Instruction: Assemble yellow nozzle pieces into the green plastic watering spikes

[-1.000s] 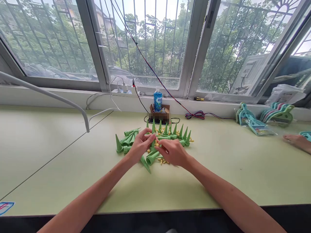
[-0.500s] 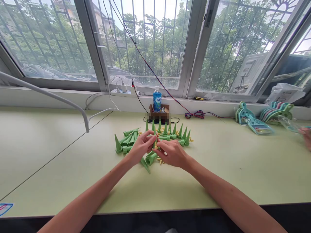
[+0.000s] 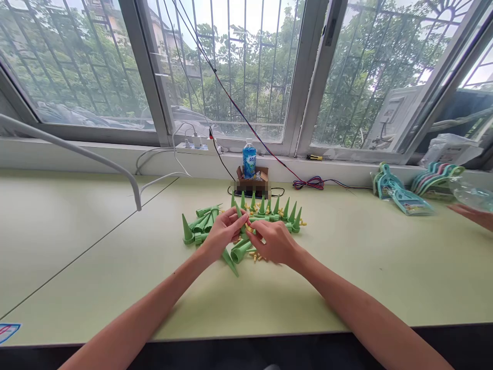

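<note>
My left hand (image 3: 224, 231) is closed around a green plastic spike (image 3: 238, 210), whose tip points up and slightly left. Against the lower part of that spike, my right hand (image 3: 275, 241) pinches a small yellow plastic peg (image 3: 248, 228). Fingers partly hide where peg and spike meet. Under and beside my hands lie loose green spikes, one of them a hollow cone (image 3: 239, 253) with its open end toward me. A row of upright green spikes (image 3: 285, 209) stands behind my right hand. Small yellow pegs (image 3: 257, 257) are scattered among them.
Behind the spikes a bottle of blue liquid (image 3: 249, 160) stands in a small cardboard box (image 3: 252, 185). Bundled cable (image 3: 310, 182) lies by the sill. At right are bagged blue dustpan-like pieces (image 3: 410, 199) and another person's hand (image 3: 473, 216). A white bent tube (image 3: 115, 165) arches over the left side.
The held spike has tilted from upright to leaning left, and the yellow peg has shifted slightly up. At the right edge, the other person's hand has reached farther into view beside clear plastic.
</note>
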Tool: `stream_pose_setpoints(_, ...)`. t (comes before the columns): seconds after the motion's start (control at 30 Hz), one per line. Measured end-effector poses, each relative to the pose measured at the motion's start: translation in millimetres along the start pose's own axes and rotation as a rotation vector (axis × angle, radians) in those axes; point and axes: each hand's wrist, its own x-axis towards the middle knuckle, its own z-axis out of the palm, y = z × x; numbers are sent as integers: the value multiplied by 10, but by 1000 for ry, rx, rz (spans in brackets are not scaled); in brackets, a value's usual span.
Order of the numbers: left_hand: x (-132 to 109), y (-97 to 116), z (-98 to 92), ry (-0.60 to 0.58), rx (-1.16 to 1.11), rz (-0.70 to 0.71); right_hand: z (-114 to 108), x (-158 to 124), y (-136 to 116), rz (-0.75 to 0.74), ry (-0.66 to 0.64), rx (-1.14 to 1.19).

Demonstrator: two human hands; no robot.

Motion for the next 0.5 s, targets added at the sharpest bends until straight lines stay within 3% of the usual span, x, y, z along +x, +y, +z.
stream_pose_setpoints(0.23, -1, -1, -6, 41, 89, 65, 0, -17, 27, 73, -89, -3)
stream_pose_setpoints(0.5, 42, -92, -53, 44, 327, 246, 46, -29, 67, 72, -154, 36)
